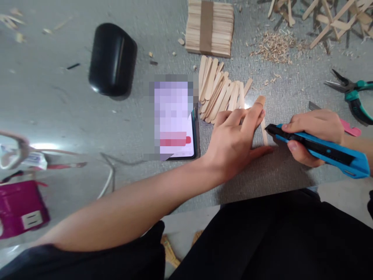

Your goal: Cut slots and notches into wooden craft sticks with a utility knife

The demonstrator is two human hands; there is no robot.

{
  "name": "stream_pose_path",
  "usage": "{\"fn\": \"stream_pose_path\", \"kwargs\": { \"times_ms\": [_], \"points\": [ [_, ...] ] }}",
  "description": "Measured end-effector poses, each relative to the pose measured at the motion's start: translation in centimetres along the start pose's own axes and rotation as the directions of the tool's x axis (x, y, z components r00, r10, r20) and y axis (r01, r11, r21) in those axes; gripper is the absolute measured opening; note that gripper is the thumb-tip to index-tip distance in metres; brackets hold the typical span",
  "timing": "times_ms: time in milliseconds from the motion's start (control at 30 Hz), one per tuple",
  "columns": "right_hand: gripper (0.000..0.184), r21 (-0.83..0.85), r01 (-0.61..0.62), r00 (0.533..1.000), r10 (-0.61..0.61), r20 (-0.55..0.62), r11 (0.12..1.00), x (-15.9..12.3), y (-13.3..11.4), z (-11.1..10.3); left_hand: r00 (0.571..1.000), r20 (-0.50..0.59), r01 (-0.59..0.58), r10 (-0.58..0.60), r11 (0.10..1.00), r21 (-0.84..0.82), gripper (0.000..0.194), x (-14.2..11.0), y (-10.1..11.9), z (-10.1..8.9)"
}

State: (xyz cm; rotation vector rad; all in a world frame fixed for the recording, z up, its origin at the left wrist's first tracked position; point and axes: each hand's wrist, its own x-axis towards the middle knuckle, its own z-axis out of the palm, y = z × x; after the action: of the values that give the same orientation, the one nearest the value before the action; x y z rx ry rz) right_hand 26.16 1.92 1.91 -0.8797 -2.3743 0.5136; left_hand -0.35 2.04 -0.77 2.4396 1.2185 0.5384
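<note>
My left hand (233, 142) lies palm down on the table, its fingers and thumb holding a single wooden craft stick (264, 133). Part of that stick is hidden beneath the fingers. A blue and black utility knife (323, 147) is gripped in my right hand (314, 132), with its dark blade pointing left, close beside the stick. Whether blade and stick touch, I cannot tell. Just beyond my left hand lies a loose pile of craft sticks (220, 89). A pink-handled cutter (351, 128) lies partly hidden behind my right hand.
A banded bundle of sticks (210, 29) lies at the back, near wood shavings (276, 46) and a stick lattice (335, 21). Green-handled pliers (354, 93) are at right. Left of my hand are a partly blurred phone (175, 116), a black case (113, 60) and a purple box (21, 208).
</note>
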Motion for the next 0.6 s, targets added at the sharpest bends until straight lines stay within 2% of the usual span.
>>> {"fn": "stream_pose_path", "kwargs": {
  "times_ms": [67, 133, 233, 300, 367, 500, 600],
  "points": [
    [0.016, -0.027, -0.076, 0.997, 0.076, 0.006, 0.997, 0.1, -0.4, -0.2, 1.0, 0.01, 0.001, -0.001, 1.0, -0.003, 0.088, 0.0, -0.1, 0.0],
    [0.011, -0.012, -0.205, 0.979, 0.205, -0.003, 0.979, 0.5, -0.8, -0.4, 1.0, 0.006, 0.002, -0.002, 1.0, -0.012, 0.09, 0.0, -0.2, 0.0],
    [0.019, 0.144, -0.431, 0.895, 0.442, -0.055, 0.891, 0.9, -1.0, -0.4, 1.0, -0.013, -0.003, 0.002, 0.999, -0.036, 0.095, -0.1, -0.4, -0.1],
    [0.027, 0.266, -0.482, 0.842, 0.526, -0.125, 0.835, 0.9, -0.7, -0.2, 1.0, -0.023, -0.001, 0.0, 0.999, -0.045, 0.097, -0.1, -0.5, -0.1],
    [0.03, 0.275, -0.465, 0.842, 0.516, -0.157, 0.842, 0.9, -0.6, -0.1, 0.999, -0.033, 0.003, -0.005, 0.999, -0.051, 0.099, -0.1, -0.5, -0.2],
    [0.025, 0.087, -0.359, 0.925, 0.366, -0.098, 0.929, 0.7, -0.8, -0.6, 1.0, -0.027, -0.001, -0.001, 0.996, -0.084, 0.1, -0.2, -0.6, -0.1],
    [0.024, 0.02, -0.278, 0.952, 0.279, -0.13, 0.96, 0.0, -0.9, -1.1, 0.999, -0.032, -0.029, 0.025, 0.994, -0.109, 0.107, -0.3, -0.7, 0.0]
  ]
}}
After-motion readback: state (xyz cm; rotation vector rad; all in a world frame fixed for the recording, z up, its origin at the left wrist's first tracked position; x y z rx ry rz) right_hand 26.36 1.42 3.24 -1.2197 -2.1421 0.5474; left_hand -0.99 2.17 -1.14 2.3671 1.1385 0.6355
